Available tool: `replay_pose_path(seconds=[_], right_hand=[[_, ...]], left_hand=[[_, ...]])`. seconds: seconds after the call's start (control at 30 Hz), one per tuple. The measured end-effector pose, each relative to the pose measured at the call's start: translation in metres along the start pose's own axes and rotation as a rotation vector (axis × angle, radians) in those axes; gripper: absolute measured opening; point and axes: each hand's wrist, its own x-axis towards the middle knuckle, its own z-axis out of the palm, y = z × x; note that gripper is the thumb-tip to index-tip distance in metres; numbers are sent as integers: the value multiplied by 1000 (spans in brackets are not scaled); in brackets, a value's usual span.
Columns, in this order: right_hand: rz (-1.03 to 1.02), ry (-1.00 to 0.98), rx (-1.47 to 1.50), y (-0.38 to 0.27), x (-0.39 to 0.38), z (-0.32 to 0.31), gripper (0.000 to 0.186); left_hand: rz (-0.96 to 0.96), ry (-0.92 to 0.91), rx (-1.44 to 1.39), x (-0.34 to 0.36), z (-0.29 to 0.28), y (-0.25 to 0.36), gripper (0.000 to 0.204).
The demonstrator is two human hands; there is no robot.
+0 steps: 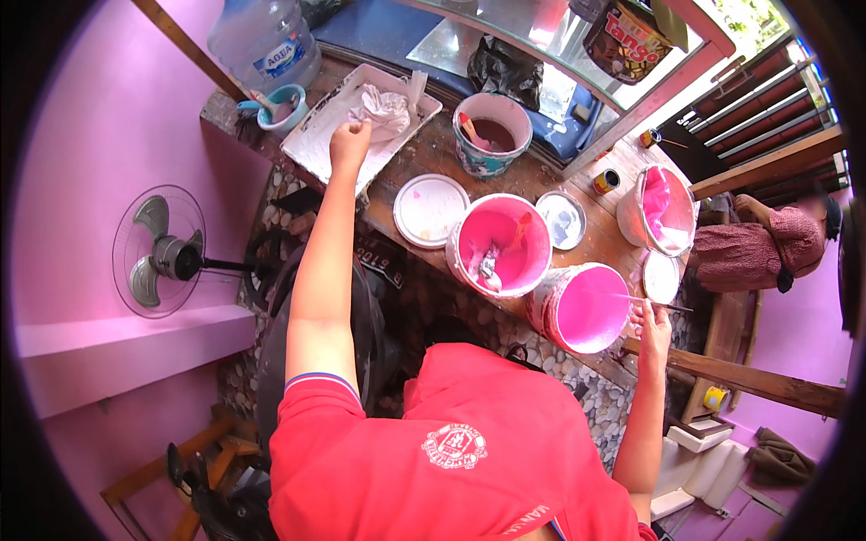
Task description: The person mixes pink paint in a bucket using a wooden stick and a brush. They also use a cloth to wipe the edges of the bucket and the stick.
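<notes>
My left hand point(350, 147) reaches to a shallow white tray point(313, 155), its fingers closed at the edge of a crumpled white cloth point(386, 112). Between the fingers of my right hand point(651, 330) is a thin stick point(678, 308) with a dark outer end. Its pale part stretches over a bucket of pink paint point(591, 311). Beside that stands another pink paint bucket point(457, 236), with a brush and a silvery crumpled piece inside. White lids point(431, 210) lie on the wooden table point(390, 191).
A bucket of brownish liquid point(487, 164) holds a red-handled brush. To the right are another pink-stained bucket point(631, 216) and a small can point(606, 181). At the left stand a teal cup point(287, 120), a water bottle point(262, 41) and a fan point(171, 257). Another person point(749, 243) stands at far right.
</notes>
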Motion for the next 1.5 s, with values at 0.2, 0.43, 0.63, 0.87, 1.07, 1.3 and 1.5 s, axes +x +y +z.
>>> replay_pose_path(seconds=[0.2,0.43,0.63,0.87,1.07,1.3,1.5], right_hand=[[125,93,19,-11,-14,-4,47],[174,176,-15,-18,-48,-21,62],[227,233,-17,-3,-62,-30,60],[220,244,-23,1,-69,-24,52],[201,237,-29,-2,-73,-18,47],[189,242,-47,-1,-76,-20,44],[184,225,-19,5,-75,-20,41]], left_hand=[[-8,141,426,73,34,-13,75],[-179,-68,540,112,64,-9,79],[-215,-99,469,123,79,-19,77],[-115,41,280,130,88,-46,64],[-238,-62,224,123,87,-32,52],[46,157,437,102,103,-31,50],[298,117,3,104,110,-62,54]])
